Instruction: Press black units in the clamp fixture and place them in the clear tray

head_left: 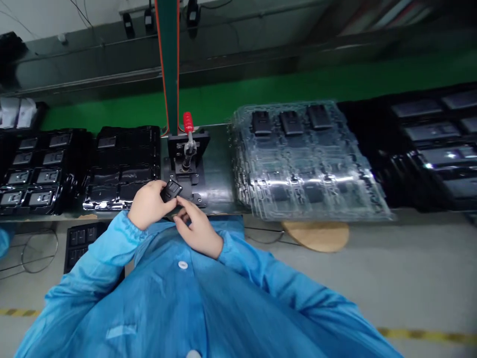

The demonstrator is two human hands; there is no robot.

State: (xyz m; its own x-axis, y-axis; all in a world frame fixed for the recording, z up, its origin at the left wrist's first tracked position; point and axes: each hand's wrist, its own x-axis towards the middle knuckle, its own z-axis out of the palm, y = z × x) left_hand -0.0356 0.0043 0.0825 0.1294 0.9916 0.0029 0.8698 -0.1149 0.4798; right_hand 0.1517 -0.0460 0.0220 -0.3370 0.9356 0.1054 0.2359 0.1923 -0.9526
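Observation:
My left hand [148, 205] holds a small black plastic part [171, 191] between its fingers and thumb, just in front of a black metal fixture plate [185, 171]. My right hand [197, 231] comes up from below, with its fingertips pinched at the part's lower edge. A toggle clamp with a red handle [188, 130] stands upright on the fixture, beyond both hands. The hands hide the near end of the fixture plate.
Black trays of small parts [44, 169] lie left of the fixture, and a stack of clear plastic trays [305, 159] lies right of it. More dark trays [428, 144] sit at far right. A green post [168, 59] rises behind the clamp. A round wooden seat [316, 236] shows below the bench.

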